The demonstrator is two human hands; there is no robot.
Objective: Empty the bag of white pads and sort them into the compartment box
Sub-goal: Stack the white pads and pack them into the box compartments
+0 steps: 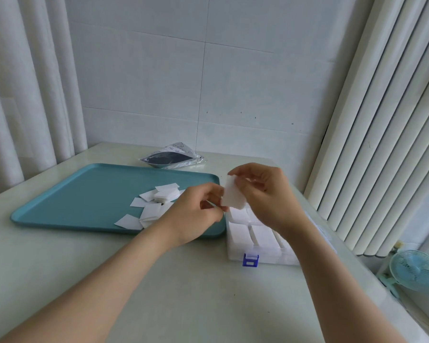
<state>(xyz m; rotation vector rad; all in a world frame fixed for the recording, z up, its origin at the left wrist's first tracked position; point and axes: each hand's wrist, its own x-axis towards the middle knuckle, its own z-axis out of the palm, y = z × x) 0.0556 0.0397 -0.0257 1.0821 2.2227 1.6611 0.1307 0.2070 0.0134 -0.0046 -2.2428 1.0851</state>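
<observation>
Nearest to the person, on the pale table [183, 293], stands the compartment box [270, 258], with its blue latch [250, 260] on the front wall. Several of its compartments already contain white pads; the far ones are hidden behind the right wrist, so I cannot tell how full they are.

Just above the box, both hands meet. The left hand [196, 214] pinches the lower corner of the held pads [233, 195], and the right hand [265, 194] pinches their top edge and far side with curled fingers. The held pads look like a small stack standing nearly upright between the two hands, at 3 o'clock from the left hand and 9 o'clock from the right one.

I judge that the step in hand is the sorting: the stack is being squared before it goes into a compartment. The next move calls for lowering it toward 6 o'clock and keeping the edges aligned, so it enters flat.

At 9 o'clock from the left hand, the loose pads [154, 206] lie scattered on the teal tray [84, 199], so work remains. Farther, at 11 o'clock, the bag [174, 157] lies open on the table, seemingly emptied.
</observation>
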